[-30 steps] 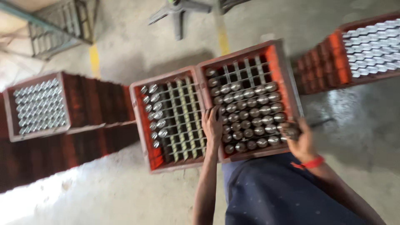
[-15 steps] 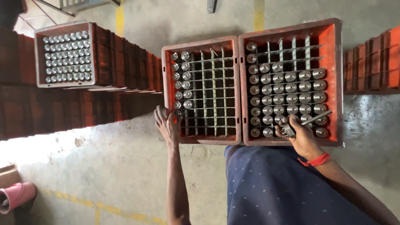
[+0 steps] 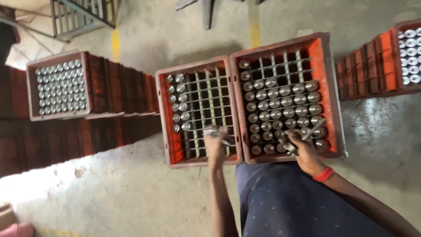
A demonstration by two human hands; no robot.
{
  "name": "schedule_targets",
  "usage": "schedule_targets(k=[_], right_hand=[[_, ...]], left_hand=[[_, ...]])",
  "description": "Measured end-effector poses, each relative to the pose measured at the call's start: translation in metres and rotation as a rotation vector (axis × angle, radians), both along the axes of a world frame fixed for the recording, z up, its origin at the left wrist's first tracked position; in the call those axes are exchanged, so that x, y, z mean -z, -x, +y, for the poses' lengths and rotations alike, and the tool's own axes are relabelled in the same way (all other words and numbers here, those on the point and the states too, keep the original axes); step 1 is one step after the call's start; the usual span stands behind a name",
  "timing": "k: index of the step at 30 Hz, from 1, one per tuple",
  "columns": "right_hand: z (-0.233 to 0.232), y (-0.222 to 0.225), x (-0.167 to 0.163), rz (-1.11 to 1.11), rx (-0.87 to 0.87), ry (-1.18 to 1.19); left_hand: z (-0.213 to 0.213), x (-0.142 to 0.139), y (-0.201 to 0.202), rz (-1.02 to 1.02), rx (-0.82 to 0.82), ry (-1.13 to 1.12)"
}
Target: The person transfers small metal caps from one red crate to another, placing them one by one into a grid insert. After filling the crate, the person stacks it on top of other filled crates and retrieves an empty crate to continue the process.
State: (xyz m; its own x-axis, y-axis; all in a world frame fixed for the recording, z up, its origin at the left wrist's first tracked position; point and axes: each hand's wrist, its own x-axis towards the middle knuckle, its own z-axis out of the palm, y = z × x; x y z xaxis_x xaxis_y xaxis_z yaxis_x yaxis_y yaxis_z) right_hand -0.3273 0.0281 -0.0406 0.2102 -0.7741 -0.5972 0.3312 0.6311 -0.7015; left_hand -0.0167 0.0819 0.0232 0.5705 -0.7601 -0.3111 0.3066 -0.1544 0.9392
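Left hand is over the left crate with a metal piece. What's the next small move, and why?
Probably lower the piece in the left hand into an open cell of the left crate. Only its two left columns look filled, the grid under the hand looks open, and the right hand already grips more pieces at the fuller right crate.

Most cells of the left crate (image 3: 169,131) are left open, blocked only by metal cylinders (image 3: 177,103) along its left side. The right crate (image 3: 333,109) is largely filled; only its top cells are left free.
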Motion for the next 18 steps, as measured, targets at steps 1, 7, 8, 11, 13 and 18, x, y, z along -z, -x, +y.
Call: schedule_targets(k=[1,7,8,11,13,18], right_hand=[[-0.007,-0.01,-0.008,0.025,0.031,0.036],[-0.031,-0.023,-0.078,0.194,-0.164,0.452],[-0.031,-0.022,-0.086,0.127,-0.117,0.356],[-0.032,-0.011,-0.097,-0.076,-0.056,0.21],[-0.031,0.002,-0.092,-0.205,-0.127,0.289],[-0.037,0.041,-0.052,-0.19,-0.232,0.096]], left_hand=[[-0.01,0.003,0.033,-0.131,0.123,-0.002],[-0.014,-0.023,0.154,-0.448,0.445,-0.242],[-0.014,-0.028,0.163,-0.479,0.505,-0.256],[-0.018,-0.033,0.179,-0.463,0.679,-0.234],[-0.022,-0.029,0.187,-0.487,0.777,-0.251],[-0.019,-0.006,0.21,-0.239,0.867,-0.316]])
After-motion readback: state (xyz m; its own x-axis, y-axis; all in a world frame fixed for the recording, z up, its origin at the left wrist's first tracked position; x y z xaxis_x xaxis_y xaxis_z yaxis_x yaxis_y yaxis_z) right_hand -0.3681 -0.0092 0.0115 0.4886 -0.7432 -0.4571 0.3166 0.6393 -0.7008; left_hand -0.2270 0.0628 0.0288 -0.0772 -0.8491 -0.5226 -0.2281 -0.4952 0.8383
